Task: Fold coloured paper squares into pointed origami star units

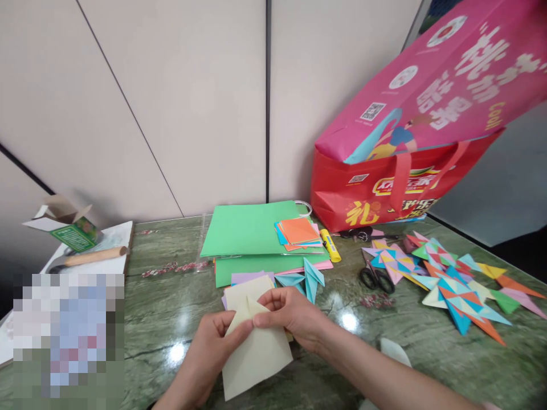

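A pale cream sheet of paper (258, 361), partly folded at its top end, is held between my two hands near the table's front. My left hand (213, 341) pinches its left side with the thumb on top. From the right, my right hand (294, 319) presses thumb and fingers on the folded tip, close to the left thumb. Behind the sheet lies a stack of square paper (248, 286), cream on top with purple showing underneath. Blue folded paper pieces (314, 279) rest just beyond my right hand.
Green paper sheets (248, 228) lie at the back with small orange squares (301, 230) and a yellow glue stick (330, 246). To the right are black-handled scissors (376, 280), colourful folded stars (464, 296) and a red bag (354, 193). A green box (77, 230) stands left.
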`<state>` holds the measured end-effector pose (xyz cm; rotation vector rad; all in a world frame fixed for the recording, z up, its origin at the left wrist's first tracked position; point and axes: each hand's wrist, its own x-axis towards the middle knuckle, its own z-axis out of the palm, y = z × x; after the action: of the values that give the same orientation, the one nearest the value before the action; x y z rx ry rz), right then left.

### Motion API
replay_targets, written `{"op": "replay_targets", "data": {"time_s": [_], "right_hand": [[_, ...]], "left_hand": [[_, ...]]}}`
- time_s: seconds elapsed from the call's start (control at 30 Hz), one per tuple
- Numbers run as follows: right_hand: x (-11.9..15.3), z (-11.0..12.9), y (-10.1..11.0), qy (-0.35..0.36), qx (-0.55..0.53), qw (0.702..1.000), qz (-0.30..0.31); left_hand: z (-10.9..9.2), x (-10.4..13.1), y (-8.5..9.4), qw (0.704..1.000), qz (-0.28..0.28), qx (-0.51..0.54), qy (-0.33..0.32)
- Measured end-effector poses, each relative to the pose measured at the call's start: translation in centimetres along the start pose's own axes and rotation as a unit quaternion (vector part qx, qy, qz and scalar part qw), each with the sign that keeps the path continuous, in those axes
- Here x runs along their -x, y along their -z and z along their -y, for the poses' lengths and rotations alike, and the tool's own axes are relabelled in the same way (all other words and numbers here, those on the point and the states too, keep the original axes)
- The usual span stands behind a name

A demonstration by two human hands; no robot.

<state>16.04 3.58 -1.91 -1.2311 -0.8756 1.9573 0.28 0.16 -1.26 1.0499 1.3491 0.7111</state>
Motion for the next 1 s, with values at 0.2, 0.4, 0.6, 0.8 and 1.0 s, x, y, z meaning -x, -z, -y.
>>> {"op": "replay_targets", "data": {"time_s": [0.2, 0.4, 0.6, 0.8, 1.0], "right_hand": [[0.3, 0.2, -0.1, 0.004, 0.013, 0.999, 0.031], [0.3, 0.5, -0.1, 0.059, 0.027, 0.995, 0.073], [0.5, 0.5, -0.2, 0.102, 0.057, 0.992, 0.056], [0.6, 0.6, -0.4, 0.108, 0.060, 0.991, 0.045], [0.6, 0.8, -0.3, 0.101, 0.066, 0.991, 0.048]], "left_hand": [[0.0, -0.1, 0.0, 0.998, -0.031, -0.041, -0.020], [-0.8, 0.2, -0.1, 0.992, -0.020, -0.109, -0.053], [-1.3, 0.4, -0.2, 0.989, 0.005, -0.136, -0.052], [-1.3, 0.4, -0.2, 0.992, 0.005, -0.119, -0.046], [-1.3, 0.5, -0.3, 0.995, 0.009, -0.091, -0.041]]}}
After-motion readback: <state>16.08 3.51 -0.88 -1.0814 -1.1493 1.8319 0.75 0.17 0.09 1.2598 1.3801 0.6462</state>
